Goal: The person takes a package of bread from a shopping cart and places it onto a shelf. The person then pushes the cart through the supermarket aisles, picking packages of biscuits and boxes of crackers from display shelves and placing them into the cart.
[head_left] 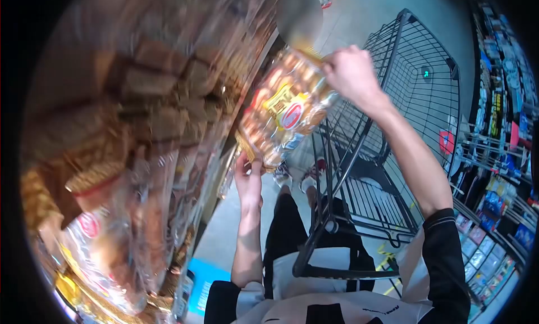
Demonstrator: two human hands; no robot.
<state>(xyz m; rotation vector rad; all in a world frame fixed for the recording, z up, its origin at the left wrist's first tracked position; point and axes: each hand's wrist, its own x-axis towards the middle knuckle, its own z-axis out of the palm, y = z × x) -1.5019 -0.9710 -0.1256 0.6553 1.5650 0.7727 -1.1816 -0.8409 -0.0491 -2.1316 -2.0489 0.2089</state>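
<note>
A shiny plastic bag of small brown baked pieces point(286, 108), with a yellow label and a red oval logo, is held up tilted in front of me. My right hand point(355, 77) is closed on its upper right edge. At the bottom corner of the bag, my left hand point(250, 178) grips with thumb and fingers. Motion blurs the bag a little, and its print cannot be read fully. The bag hangs between the shelf on the left and the shopping cart point(365, 144) on the right.
On the left, shelves carry blurred packaged bread point(106, 245) in clear bags. The black wire cart stands close against my body, its handle point(342, 272) at my waist. Racks of small packaged goods point(499, 195) line the right side. Grey floor point(348, 21) shows ahead.
</note>
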